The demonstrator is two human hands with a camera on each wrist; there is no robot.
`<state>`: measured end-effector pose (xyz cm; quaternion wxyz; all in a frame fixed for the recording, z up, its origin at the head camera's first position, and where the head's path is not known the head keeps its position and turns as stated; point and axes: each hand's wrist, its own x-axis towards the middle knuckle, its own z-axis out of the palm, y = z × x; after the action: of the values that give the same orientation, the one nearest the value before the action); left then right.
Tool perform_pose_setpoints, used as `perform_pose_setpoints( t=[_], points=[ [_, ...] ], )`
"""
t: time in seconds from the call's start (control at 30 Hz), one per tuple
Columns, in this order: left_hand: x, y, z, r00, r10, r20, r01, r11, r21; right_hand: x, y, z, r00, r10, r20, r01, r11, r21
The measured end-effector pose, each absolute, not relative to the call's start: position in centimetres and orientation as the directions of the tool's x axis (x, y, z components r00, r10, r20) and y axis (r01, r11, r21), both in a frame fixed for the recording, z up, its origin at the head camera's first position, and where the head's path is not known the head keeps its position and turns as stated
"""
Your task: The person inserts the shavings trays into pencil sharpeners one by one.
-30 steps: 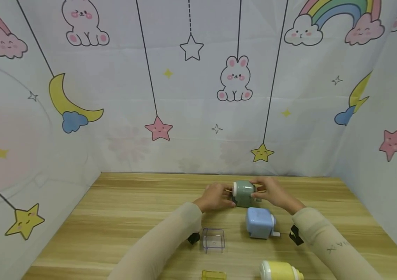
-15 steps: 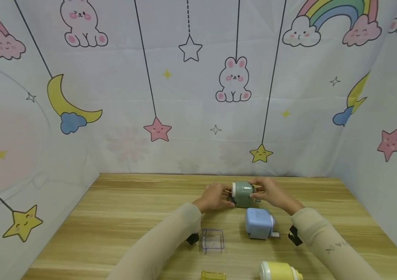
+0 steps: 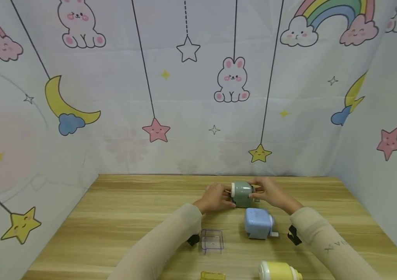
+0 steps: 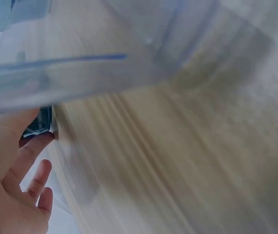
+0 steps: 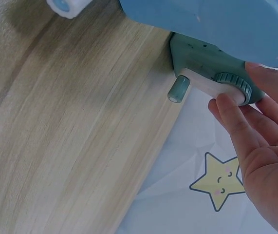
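At the far side of the table stands a green crank pencil sharpener [image 3: 242, 194] with a white ring on its left end. My left hand [image 3: 214, 198] grips that end, its thumb and fingers around a dark green part [image 4: 42, 123] in the left wrist view. A tiny light-coloured bit shows between the left fingers, too small to identify. On the crank side, my right hand [image 3: 273, 193] holds the sharpener, with fingers at the white crank arm [image 5: 207, 85] and its ridged green knob. A blue pencil sharpener [image 3: 257, 223] partly covers it in the right wrist view.
In front of the left hand lies a clear plastic bin with purple edges [image 3: 212, 240]. Nearer still are a yellow pencil sharpener [image 3: 278, 271] on its side and a yellow translucent piece [image 3: 213, 276], both cut by the frame. A patterned cloth wall [image 3: 184, 155] closes off the back.
The head view shifts slightly, so everything drifts a little left. Both hands keep their hold on the green pencil sharpener, with no other visible movement.
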<state>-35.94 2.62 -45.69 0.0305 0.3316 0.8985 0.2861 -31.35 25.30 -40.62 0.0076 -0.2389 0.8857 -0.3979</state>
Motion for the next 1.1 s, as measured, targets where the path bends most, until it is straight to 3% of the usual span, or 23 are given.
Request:
perform_pose_setpoints(
  t=[0.57,1.1],
  points=[
    [-35.8,2.6,-45.7,-0.776,0.617,0.13,0.587,0.631,0.508,-31.6,25.5,-40.7,-0.867,-0.459,0.192,-0.462,0.596,-0.657],
    [-35.3,1.8,-45.0,-0.757,0.647,0.096,0.596,0.622,0.508,-31.4,25.4,-40.4,-0.884,-0.44,0.157,-0.426,0.62,-0.659]
  ],
)
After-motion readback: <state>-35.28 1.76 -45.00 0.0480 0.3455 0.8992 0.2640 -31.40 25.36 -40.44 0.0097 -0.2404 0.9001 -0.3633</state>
